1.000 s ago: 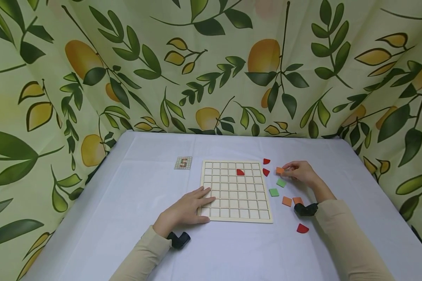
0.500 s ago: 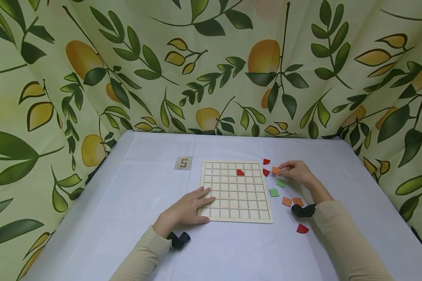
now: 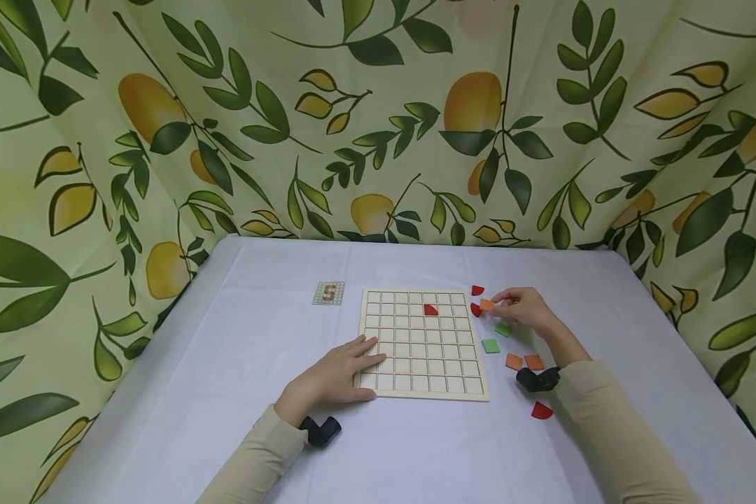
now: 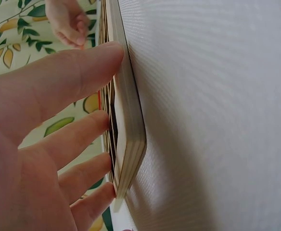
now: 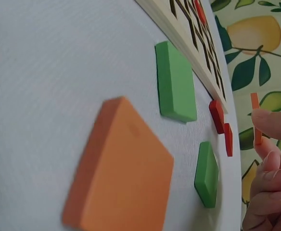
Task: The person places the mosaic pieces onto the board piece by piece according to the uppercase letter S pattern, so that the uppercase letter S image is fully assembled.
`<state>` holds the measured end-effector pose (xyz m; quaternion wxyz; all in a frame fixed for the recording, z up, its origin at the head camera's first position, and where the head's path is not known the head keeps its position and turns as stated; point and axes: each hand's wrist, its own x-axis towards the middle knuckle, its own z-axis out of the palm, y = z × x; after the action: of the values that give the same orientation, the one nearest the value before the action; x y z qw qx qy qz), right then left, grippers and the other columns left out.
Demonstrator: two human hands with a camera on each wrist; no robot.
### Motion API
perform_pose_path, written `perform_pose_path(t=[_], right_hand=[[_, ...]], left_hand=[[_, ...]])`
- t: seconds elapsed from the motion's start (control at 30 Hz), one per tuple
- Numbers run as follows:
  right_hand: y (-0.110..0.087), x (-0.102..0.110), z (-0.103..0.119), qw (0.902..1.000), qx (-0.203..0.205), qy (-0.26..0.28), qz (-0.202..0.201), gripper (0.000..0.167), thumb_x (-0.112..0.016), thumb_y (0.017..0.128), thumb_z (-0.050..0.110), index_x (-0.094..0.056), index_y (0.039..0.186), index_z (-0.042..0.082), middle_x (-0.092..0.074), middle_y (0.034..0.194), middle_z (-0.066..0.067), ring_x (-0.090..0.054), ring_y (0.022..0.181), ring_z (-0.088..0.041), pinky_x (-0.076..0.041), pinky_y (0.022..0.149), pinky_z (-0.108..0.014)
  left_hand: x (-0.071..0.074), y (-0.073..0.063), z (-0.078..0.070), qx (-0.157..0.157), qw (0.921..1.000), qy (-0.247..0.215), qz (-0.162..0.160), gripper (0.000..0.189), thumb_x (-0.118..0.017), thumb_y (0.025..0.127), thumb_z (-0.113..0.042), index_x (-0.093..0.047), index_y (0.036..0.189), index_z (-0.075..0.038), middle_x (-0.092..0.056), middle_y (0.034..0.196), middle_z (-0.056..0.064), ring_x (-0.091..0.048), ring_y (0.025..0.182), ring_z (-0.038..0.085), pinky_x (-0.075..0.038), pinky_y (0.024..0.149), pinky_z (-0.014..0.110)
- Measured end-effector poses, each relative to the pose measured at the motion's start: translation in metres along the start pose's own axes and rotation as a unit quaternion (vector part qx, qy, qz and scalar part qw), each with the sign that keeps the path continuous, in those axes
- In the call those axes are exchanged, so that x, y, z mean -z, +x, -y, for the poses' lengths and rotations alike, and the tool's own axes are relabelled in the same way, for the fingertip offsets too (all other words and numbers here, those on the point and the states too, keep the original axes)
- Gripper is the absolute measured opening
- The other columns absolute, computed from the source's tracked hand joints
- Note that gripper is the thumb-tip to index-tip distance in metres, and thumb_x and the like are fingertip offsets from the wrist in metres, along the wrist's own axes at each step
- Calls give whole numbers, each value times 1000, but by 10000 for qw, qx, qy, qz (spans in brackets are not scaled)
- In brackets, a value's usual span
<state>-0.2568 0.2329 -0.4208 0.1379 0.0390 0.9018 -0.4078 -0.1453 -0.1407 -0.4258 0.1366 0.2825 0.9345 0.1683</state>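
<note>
A pale wooden grid board [image 3: 423,395] lies on the white table, with one red quarter-round tile [image 3: 430,309] set in a cell of its second row. My left hand [image 3: 334,371] rests on the board's left side with fingers spread; in the left wrist view the thumb [image 4: 90,67] lies along its near edge. Right of the board, my right hand [image 3: 526,309] pinches an orange square tile [image 3: 488,305] between thumb and fingers. The right wrist view shows that tile [image 5: 257,118] raised off the cloth. In the head view it partly covers a red quarter-round tile [image 3: 475,310].
Loose on the cloth at right lie another red tile [image 3: 477,290], two green squares, one being this green tile [image 3: 491,346], two orange squares including this orange tile [image 3: 513,361], and a red piece [image 3: 542,410]. A small pattern card [image 3: 328,292] sits left of the board.
My right hand has carried the orange square tile a little left, toward the board and over the red quarter-round tile. My left hand has stayed still on the board.
</note>
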Motion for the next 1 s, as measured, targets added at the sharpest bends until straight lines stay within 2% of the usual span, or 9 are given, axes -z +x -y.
perform_pose_path(t=[0.33, 0.67, 1.0], right_hand=[[-3, -6, 9, 9999, 37, 117, 60, 42, -71, 85, 20, -60, 119, -1, -46, 80, 0, -45, 76, -15, -39, 59, -22], [-2, -12, 14, 9996, 279, 88, 41, 41, -74, 83, 20, -63, 115, -3, -46, 72, 4, -43, 68, -12, -36, 55, -21], [-1, -16, 21, 9997, 185, 128, 54, 38, -71, 84, 19, -63, 116, -1, -46, 73, 3, -44, 69, -14, -35, 57, -23]], left_hand=[[0, -1, -1, 58, 10000, -52, 46, 65, -70, 85, -38, -49, 143, -18, -32, 159, 9, -26, 150, 33, -31, 119, 54], [0, -1, 0, -12, 10000, 27, 27, 65, -70, 86, -37, -48, 143, -18, -33, 159, 10, -26, 150, 33, -31, 118, 54], [0, 0, 0, 19, 10000, -7, 57, 65, -70, 86, -37, -48, 143, -18, -32, 159, 9, -25, 150, 33, -31, 119, 54]])
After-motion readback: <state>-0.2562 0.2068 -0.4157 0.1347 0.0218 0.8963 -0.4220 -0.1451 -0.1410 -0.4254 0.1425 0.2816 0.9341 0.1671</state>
